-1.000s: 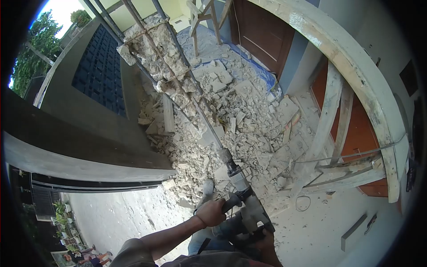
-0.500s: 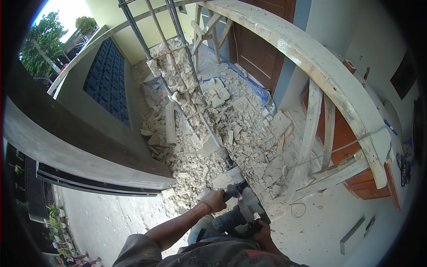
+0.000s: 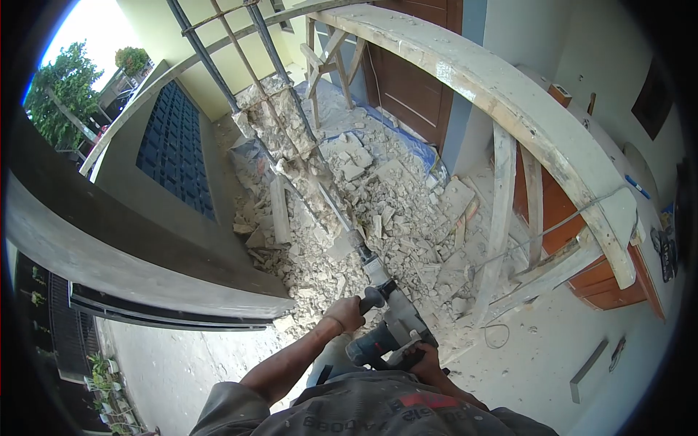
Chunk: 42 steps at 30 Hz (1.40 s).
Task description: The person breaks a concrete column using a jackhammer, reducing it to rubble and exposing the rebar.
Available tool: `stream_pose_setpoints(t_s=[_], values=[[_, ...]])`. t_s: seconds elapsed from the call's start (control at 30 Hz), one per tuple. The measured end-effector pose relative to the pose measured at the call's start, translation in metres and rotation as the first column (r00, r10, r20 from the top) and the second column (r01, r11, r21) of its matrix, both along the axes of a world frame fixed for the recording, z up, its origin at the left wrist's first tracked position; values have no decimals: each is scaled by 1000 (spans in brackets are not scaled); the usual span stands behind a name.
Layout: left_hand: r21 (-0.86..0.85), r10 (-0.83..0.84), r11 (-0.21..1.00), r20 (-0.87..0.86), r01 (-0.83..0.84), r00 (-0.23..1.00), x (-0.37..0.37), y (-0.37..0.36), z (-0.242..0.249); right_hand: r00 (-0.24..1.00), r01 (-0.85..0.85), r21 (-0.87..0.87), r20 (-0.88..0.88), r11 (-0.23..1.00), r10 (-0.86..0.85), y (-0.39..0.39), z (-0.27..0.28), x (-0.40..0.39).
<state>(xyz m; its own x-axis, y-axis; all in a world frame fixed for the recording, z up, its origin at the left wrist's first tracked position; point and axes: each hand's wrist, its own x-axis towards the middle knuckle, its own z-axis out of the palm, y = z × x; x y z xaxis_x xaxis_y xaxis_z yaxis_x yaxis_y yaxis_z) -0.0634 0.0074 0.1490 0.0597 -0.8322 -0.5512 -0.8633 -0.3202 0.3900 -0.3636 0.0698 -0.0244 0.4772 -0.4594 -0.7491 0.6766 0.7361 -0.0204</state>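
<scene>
My left hand point(image 3: 345, 314) is wrapped round the side handle of a demolition hammer point(image 3: 400, 320). Lower down, my right hand point(image 3: 422, 357) grips the tool's rear handle. The chisel point(image 3: 335, 206) points up and away from me, its tip against the broken concrete column point(image 3: 302, 163). Bare steel rebar point(image 3: 207, 54) runs out of the column's upper end. Around and below the column lies a heap of rubble point(image 3: 392, 211).
A scaffold of curved board point(image 3: 480, 83) on wooden props point(image 3: 502, 211) stands to the right. The curved grey wall edge point(image 3: 145, 254) is at the left. A blue sheet point(image 3: 414, 142) lies under rubble near the brown door point(image 3: 411, 94). Potted plants point(image 3: 109, 385) stand lower left.
Both hands and the hammer have shifted slightly left, and the chisel tip sits higher on the column. The whole view has tilted a little.
</scene>
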Motion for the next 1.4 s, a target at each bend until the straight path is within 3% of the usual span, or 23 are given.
stream_pose_setpoints(t_s=[0.23,0.27,0.33,0.47,0.53,0.67,0.83,1.07,1.13,1.2,1.23,1.4], values=[[-59,-15,998,-39,13,999,15,-9,10,997,39,-121,-67,992,-47,-9,12,13],[-68,-48,997,-66,44,997,22,-10,3,954,-183,-382,-292,906,69,-6,24,11],[-98,-70,993,-64,63,996,23,-7,-9,997,14,-77,-76,997,-19,-11,26,6],[-119,-63,992,-98,52,993,21,-7,1,991,37,-67,-125,997,-45,-17,49,2],[-49,-11,999,-210,0,978,25,-9,10,992,-8,-110,-126,994,-6,-16,57,-2],[-117,-32,993,-206,8,978,21,-8,4,982,-30,-169,-191,985,-3,-23,52,-9],[-91,-53,995,-105,44,993,-2,-5,8,977,-110,-122,-194,986,85,-19,71,-28],[-71,-53,996,-111,45,992,-14,1,6,973,-55,-38,-225,998,45,-21,79,-34],[-133,-41,991,-178,17,983,-11,2,-2,974,-25,-9,-226,1000,23,-17,68,-35],[-119,-44,993,-166,24,985,-10,1,-6,988,13,-83,-152,996,-26,-18,58,-36],[-121,-37,992,-185,14,982,-9,0,-5,976,-48,-127,-219,991,19,-19,58,-38],[-154,-29,988,-263,-13,964,-3,-6,-18,977,-90,-152,-208,984,57,-37,69,-41]])
